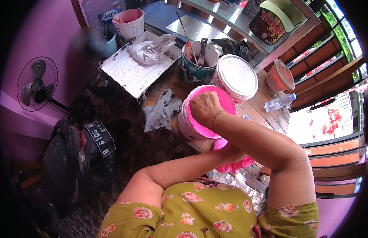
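A white bucket [188, 126] with bright pink paint [227, 102] inside stands at the table's near edge. My right hand [205, 106] reaches over its mouth, knuckles up and fingers curled down. Whatever those fingers hold is hidden beneath the hand. My left forearm [192, 163] crosses low from the left and passes under the right one. The left hand itself is hidden there, close to a bright pink plastic bag or cloth [236, 164] at the bucket's near right side. A crumpled grey rag [163, 109] hangs at the table edge left of the bucket.
Behind the bucket are a white-lidded tub [237, 77] and a teal bucket [192, 72] holding brushes and a scraper. A paint tray [132, 75] bears a crumpled plastic bag [150, 48]. To the right are a water bottle [280, 102] and a stained tub [280, 76]. A motorbike [67, 158] stands left.
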A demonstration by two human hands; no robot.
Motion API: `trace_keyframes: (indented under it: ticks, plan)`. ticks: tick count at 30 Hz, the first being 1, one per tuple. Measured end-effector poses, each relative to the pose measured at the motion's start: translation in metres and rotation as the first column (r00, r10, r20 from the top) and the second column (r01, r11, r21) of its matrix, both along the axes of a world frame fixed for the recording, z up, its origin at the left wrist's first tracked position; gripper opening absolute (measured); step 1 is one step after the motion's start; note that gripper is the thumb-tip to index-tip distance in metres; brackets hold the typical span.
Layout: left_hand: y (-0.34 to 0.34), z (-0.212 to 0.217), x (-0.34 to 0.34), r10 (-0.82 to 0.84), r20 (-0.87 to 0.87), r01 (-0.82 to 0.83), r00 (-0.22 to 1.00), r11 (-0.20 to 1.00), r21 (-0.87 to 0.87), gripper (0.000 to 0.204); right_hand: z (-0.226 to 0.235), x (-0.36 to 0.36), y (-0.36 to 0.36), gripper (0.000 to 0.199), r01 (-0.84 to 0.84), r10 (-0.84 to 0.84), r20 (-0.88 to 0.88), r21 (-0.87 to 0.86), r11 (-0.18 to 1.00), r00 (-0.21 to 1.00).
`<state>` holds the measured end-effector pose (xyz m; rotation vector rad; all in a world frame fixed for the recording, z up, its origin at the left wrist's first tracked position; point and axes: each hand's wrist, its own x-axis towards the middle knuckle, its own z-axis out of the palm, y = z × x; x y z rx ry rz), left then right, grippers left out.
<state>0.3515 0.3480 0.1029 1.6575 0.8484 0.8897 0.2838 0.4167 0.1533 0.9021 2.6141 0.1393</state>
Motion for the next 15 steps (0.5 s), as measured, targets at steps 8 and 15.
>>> trace_keyframes:
  ticks: [8,15]
  plan:
    - [-0.005,-0.024,0.012,0.106,0.134,-0.124,0.985,0.983,0.133,0.026,0.008,-0.005,-0.006,0.014,-0.001,-0.003,-0.087,-0.051,0.999,0.996]
    - [-0.007,-0.002,0.0,0.272,0.136,-0.293,0.953,0.942,0.163,0.029,0.023,0.007,0.001,0.027,-0.067,0.035,-0.369,-0.075,0.995,0.929]
